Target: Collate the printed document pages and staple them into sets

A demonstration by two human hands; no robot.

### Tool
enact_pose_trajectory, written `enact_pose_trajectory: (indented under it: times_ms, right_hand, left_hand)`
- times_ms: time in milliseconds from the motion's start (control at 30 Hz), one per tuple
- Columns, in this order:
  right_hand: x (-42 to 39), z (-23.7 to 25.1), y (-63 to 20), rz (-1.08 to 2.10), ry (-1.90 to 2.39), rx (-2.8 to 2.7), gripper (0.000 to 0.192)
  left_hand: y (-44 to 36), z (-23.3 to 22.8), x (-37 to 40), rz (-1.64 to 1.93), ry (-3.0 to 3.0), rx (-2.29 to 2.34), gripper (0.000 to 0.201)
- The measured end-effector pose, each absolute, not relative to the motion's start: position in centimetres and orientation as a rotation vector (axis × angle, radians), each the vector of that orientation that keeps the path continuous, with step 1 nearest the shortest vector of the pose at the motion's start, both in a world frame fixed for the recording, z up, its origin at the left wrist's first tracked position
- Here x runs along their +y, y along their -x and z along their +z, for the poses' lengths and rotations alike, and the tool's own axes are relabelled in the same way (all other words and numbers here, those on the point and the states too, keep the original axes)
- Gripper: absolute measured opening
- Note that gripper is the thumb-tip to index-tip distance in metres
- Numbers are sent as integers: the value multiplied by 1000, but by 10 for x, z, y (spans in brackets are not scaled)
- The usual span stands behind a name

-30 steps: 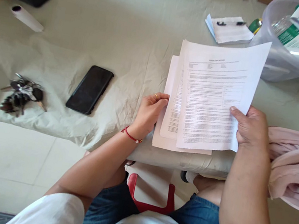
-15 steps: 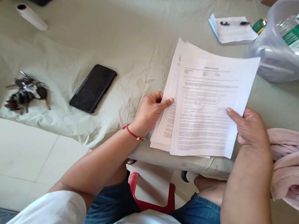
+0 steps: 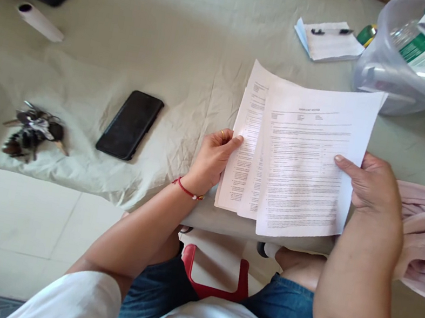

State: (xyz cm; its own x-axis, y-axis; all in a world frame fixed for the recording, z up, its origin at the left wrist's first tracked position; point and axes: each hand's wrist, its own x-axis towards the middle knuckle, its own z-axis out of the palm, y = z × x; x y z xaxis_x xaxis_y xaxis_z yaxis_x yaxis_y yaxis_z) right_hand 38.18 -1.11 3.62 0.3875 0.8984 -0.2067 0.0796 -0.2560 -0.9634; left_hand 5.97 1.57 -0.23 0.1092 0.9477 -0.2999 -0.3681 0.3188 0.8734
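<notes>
White printed paper sheets lie fanned at the near edge of our pale green cloth-covered surface. Our left hand pinches their nine o'clock edge; our right hand grips the top sheet's three o'clock edge. A black phone lies at nine o'clock of them.

Top sheet: you see white paper with rows of fine printed text, tilted a little clockwise, lying over the rest.
Lower sheets: white, printed, fanned out to the left under it.
Place: near edge of your cloth-covered counter.
</notes>
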Motion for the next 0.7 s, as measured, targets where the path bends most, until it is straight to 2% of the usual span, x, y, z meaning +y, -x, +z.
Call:
enact_pose_trajectory:
  times_ms: [167,333,400,567,700]
  right_hand:
    - [-10,33,-381,1009,1629,-887,60]
    - [-8,34,-373,1007,1580,-858,65]
    - [-7,35,-370,1018,1561,-845,69]
    - [-6,36,-364,1021,1539,-844,66]
    - [-7,35,-362,1010,1505,-873,60]
  left_hand:
    - [-59,-7,15,1138,-810,977,36]
    - [-58,-7,14,1184,-870,1013,69]
    - [-58,-6,13,1189,-879,1026,72]
    - [-59,-4,12,1158,-848,1105,63]
    - [-61,-1,12,1103,-814,1182,42]
